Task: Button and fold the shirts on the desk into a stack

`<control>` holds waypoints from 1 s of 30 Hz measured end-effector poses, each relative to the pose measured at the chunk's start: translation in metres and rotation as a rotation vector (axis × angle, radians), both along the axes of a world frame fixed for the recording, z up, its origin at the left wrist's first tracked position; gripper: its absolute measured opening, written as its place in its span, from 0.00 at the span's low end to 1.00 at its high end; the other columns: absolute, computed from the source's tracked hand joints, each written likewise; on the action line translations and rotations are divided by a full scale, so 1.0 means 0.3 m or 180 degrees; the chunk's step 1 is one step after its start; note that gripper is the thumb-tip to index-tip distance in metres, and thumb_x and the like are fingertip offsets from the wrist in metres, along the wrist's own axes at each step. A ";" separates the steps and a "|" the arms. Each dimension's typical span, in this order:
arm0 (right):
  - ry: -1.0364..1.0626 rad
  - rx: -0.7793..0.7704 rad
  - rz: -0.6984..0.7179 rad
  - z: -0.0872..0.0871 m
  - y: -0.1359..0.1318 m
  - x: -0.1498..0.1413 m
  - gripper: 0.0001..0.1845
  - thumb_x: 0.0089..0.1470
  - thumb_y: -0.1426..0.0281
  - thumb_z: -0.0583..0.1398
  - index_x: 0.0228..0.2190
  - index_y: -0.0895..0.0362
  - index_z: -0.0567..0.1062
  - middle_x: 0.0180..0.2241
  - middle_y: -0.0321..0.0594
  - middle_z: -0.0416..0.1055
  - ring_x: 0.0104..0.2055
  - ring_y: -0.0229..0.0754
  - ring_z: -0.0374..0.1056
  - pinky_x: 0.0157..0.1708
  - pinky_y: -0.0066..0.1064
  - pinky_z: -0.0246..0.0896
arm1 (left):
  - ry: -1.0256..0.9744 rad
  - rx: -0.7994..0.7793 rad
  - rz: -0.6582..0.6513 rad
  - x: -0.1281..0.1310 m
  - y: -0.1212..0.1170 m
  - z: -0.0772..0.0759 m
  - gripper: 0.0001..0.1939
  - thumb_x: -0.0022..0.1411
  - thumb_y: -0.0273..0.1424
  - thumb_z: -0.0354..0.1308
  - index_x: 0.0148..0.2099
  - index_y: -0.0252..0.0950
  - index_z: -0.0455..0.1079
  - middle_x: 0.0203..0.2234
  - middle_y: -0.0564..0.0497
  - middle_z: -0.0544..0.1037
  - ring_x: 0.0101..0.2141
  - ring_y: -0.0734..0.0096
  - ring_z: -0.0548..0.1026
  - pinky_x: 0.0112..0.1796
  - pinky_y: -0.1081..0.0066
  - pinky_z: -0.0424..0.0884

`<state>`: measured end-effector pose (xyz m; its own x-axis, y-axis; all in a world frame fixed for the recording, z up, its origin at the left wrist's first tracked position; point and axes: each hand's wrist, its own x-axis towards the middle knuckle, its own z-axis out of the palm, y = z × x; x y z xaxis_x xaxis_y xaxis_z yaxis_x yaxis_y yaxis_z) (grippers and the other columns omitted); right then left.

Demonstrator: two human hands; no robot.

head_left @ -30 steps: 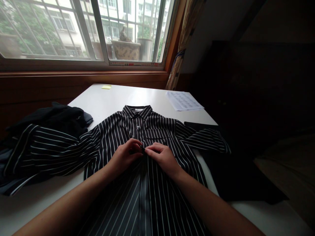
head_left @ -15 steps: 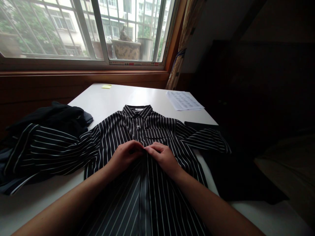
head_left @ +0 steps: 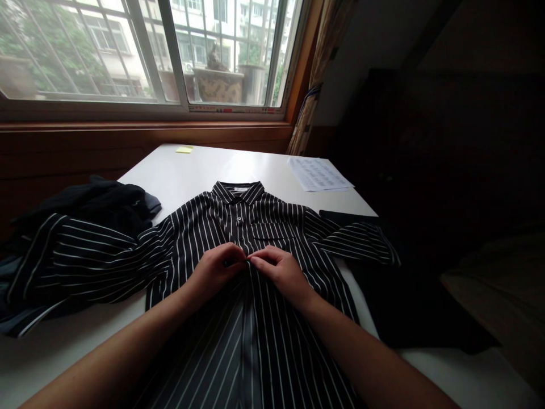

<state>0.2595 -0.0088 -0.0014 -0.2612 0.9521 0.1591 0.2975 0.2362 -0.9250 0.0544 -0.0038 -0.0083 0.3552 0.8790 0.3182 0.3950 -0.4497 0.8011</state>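
Note:
A black shirt with white stripes (head_left: 281,230) lies front up, its collar pointing toward the window and its sleeves spread to both sides. My left hand (head_left: 219,266) pinches the front edge at mid-chest. From the other side my right hand (head_left: 279,270) pinches the same spot, fingertips almost touching the left ones. Any button between the fingers is hidden. Higher up, near the collar, a small white button (head_left: 239,218) shows on the front. Below my hands the front hangs apart, with the greyer inner side of the cloth visible.
The white table (head_left: 200,165) bears a yellow sticky note (head_left: 184,150) and printed sheets (head_left: 317,174) at its far side. Dark clothes (head_left: 97,207) are heaped at left, partly under a sleeve. A black cloth (head_left: 409,307) lies at right. Behind stands a barred window (head_left: 230,51).
Both hands stay at the same place on the shirt front. The left fingertips have shifted very slightly leftward, with a small gap now showing between the hands.

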 end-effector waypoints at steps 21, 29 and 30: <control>0.0061 -0.0326 0.0038 -0.016 0.006 0.002 0.09 0.57 0.64 0.63 0.35 0.55 0.80 0.35 0.38 0.77 0.39 0.42 0.72 0.42 0.34 0.66 | 0.0015 0.0311 -0.0070 -0.008 -0.001 0.008 0.02 0.63 0.27 0.60 0.36 0.36 0.74 0.31 0.51 0.77 0.33 0.70 0.75 0.37 0.70 0.72; 0.0008 -0.0475 0.0077 -0.018 0.006 0.004 0.09 0.54 0.63 0.64 0.33 0.56 0.80 0.34 0.39 0.76 0.36 0.41 0.71 0.35 0.32 0.67 | -0.0015 0.0339 -0.0083 -0.010 -0.001 0.005 0.03 0.63 0.25 0.60 0.36 0.36 0.73 0.32 0.51 0.77 0.34 0.70 0.75 0.37 0.71 0.71; -0.0002 -0.0471 0.0083 -0.015 0.006 0.004 0.09 0.54 0.63 0.64 0.33 0.56 0.80 0.34 0.39 0.77 0.36 0.42 0.71 0.36 0.32 0.67 | -0.0017 0.0334 -0.0089 -0.009 -0.001 0.005 0.03 0.63 0.25 0.59 0.37 0.36 0.73 0.32 0.51 0.77 0.34 0.70 0.75 0.37 0.71 0.71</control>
